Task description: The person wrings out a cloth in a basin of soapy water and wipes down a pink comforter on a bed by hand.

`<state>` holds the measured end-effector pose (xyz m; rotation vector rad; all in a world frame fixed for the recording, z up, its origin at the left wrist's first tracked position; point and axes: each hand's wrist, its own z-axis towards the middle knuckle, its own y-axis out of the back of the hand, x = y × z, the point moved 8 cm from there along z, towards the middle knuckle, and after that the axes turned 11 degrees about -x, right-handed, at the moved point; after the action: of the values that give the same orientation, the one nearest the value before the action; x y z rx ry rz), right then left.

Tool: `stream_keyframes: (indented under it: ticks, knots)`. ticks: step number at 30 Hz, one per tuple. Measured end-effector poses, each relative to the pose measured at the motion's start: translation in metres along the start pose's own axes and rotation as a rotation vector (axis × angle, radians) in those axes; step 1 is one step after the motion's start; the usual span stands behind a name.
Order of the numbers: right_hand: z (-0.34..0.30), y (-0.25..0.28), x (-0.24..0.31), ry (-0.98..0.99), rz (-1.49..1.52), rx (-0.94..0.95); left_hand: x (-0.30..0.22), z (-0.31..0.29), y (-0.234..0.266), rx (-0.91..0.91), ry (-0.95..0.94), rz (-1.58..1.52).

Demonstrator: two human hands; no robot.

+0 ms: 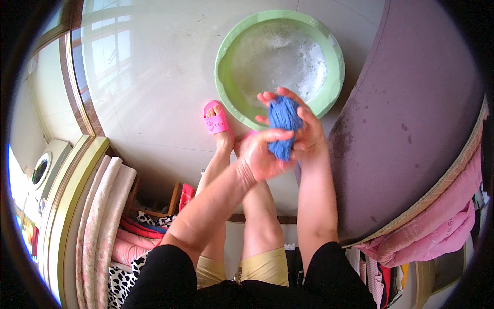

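A bunched-up blue cloth (284, 121) with tight folds is squeezed between my two hands, over the near rim of a light green basin (226, 98). My left hand (261, 153) presses on it from the lower left, with its thumb lying across the front. On the other side, my right hand (311, 135) is wrapped round the cloth, its fingertips showing past the upper end. Soapy water (275, 62) with white foam lies in the basin.
The basin stands on a pale tiled floor (154, 87). To the right is a large purple-grey padded surface (411, 118) with damp spots. A pink slipper (216, 123) is on my foot left of the basin. Rolled fabric (100, 221) and folded clothes (131, 242) fill the lower left.
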<state>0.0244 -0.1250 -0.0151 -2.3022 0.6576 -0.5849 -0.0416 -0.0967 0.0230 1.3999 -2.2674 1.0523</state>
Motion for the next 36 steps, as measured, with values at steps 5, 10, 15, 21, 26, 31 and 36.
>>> stream_keyframes:
  ticks: [5,10,15,21,26,31,36]
  knots:
    - [-0.033,-0.073,0.003,0.267,0.631,0.234,0.039,-0.032,-0.058,0.293,-0.095,-0.342]
    - [-0.036,-0.089,0.032,0.038,0.115,0.218,0.051,-0.053,-0.054,0.419,0.158,-0.023]
    - [-0.028,-0.074,0.043,0.110,-0.303,0.047,0.014,-0.042,-0.025,-0.178,0.038,0.781]
    - [0.010,-0.043,0.045,0.342,-0.624,-0.215,-0.057,-0.004,-0.017,-0.368,-0.806,1.389]
    - [0.036,-0.002,0.026,0.287,-0.355,-0.604,-0.093,0.008,-0.004,-0.693,-0.948,1.766]
    - [0.044,0.055,0.003,0.287,-0.194,-0.991,-0.114,0.031,0.011,-0.820,-1.074,2.048]
    - [0.010,0.039,0.017,0.377,-0.311,-1.068,-0.077,-0.004,-0.020,-0.777,-1.345,2.030]
